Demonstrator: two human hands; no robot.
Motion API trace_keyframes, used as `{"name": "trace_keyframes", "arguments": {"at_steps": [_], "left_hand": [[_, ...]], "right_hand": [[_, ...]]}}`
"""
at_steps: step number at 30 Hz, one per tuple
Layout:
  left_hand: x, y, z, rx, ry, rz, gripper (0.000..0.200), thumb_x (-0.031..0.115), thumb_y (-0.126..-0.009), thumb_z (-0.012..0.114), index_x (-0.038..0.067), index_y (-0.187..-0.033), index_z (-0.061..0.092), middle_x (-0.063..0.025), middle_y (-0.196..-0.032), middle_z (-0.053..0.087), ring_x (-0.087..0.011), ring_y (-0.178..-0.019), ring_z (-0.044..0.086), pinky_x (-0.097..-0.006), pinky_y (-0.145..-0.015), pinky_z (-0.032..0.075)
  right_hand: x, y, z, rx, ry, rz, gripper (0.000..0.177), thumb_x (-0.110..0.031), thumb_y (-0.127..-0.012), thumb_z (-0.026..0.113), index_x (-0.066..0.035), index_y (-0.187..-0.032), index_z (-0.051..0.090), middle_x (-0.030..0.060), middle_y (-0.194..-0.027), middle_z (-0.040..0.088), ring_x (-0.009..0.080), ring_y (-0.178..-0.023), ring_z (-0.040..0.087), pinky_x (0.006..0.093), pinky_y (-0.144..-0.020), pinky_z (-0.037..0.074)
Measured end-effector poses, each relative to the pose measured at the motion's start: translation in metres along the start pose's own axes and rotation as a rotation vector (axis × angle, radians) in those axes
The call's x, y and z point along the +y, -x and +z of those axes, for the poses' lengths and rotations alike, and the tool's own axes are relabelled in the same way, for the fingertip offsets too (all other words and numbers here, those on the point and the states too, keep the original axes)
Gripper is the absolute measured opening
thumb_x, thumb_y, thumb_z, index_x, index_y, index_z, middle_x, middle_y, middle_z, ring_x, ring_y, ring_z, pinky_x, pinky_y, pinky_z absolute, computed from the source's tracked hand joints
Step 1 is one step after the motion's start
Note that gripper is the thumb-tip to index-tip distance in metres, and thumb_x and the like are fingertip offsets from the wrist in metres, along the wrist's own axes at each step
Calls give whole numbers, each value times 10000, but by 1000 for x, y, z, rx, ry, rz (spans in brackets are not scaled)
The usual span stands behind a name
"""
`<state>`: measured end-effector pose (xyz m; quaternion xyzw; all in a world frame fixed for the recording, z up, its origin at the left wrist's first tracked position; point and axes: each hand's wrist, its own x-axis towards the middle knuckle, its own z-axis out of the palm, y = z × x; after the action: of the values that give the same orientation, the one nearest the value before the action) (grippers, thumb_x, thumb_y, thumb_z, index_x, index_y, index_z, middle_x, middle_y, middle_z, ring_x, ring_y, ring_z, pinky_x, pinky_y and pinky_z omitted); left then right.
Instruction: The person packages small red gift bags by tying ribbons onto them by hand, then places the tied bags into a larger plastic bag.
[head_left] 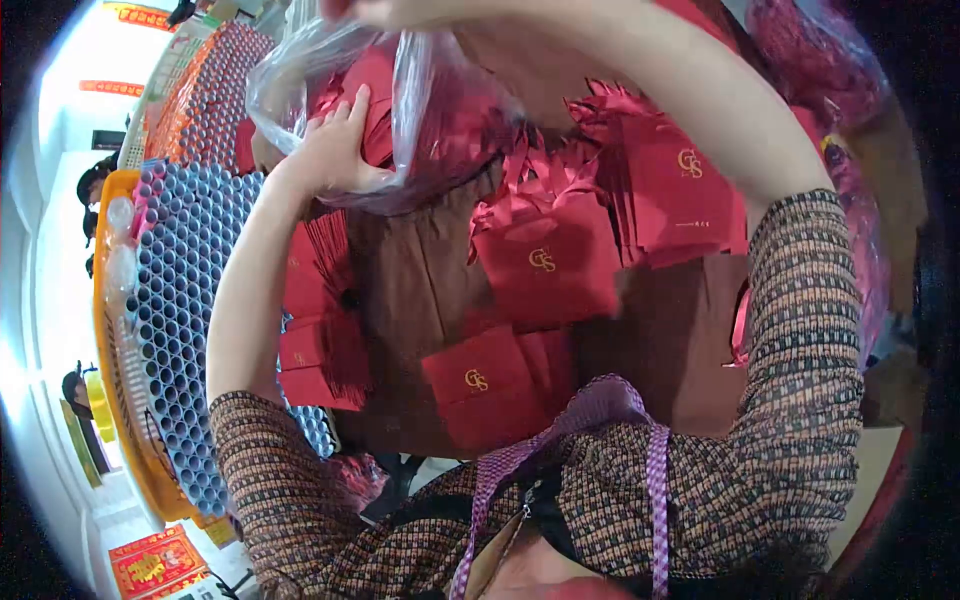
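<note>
A clear plastic bag filled with red paper bags lies at the top, left of centre. My left hand reaches into its opening with fingers spread, against the red bags inside. At the top edge my right hand is bent round the bag's rim; its fingers are mostly cut off and blurred. Below the plastic bag, a stack of red gift bags with ribbon handles lies on the brown cloth. Another such stack is to its right. A red bag with a gold logo lies nearest my body.
Red folded pieces are piled along the table's left side. Beyond them stands an orange crate full of grey-blue tubes. More plastic-wrapped red goods lie at the upper right.
</note>
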<state>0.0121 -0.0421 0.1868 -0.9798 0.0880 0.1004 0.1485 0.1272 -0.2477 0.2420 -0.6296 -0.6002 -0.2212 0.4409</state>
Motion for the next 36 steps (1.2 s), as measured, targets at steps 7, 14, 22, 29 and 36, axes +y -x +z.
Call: {"name": "trace_keyframes", "arguments": {"at_steps": [7,14,22,29,36], "left_hand": [[2,-2,3,-20,-79,-53,1162,670,-616,608,-33,-1385,95,-348,-1291,338,-464,-1221,332,-473,-1032,248],[10,-14,-4,-97,-13,-100,1183,711,-582,606,-7,-1387,121,-331,-1245,397,-440,-1157,419,-473,-986,323],[7,-5,12,60,8,-46,1125,704,-641,553,-41,-1375,137,-362,-1209,393,-476,-1116,431,-493,-934,361],[16,6,1,49,-10,-134,978,458,-689,643,-103,-1335,169,-364,-1215,370,-481,-1149,389,-473,-944,361],[6,5,27,418,-52,-2,931,438,-666,671,-66,-1322,244,-343,-1150,430,-512,-1017,471,-515,-866,410]], "right_hand": [[-30,84,24,-1098,280,57,124,-129,-657,604,-20,-713,619,138,-673,611,286,-709,612,381,-748,449],[-47,62,-16,-806,367,-86,130,-120,-690,579,-9,-628,608,141,-675,574,313,-686,600,403,-639,484],[-19,0,-24,-830,14,104,240,-153,-814,540,10,-970,621,151,-895,631,228,-796,594,318,-748,463],[51,-37,125,-818,-58,162,307,-106,-815,443,-3,-1061,596,179,-1011,621,267,-921,597,347,-835,449],[77,-44,125,-965,364,360,382,-322,-883,453,3,-1002,614,205,-1006,607,345,-958,568,411,-849,424]]}}
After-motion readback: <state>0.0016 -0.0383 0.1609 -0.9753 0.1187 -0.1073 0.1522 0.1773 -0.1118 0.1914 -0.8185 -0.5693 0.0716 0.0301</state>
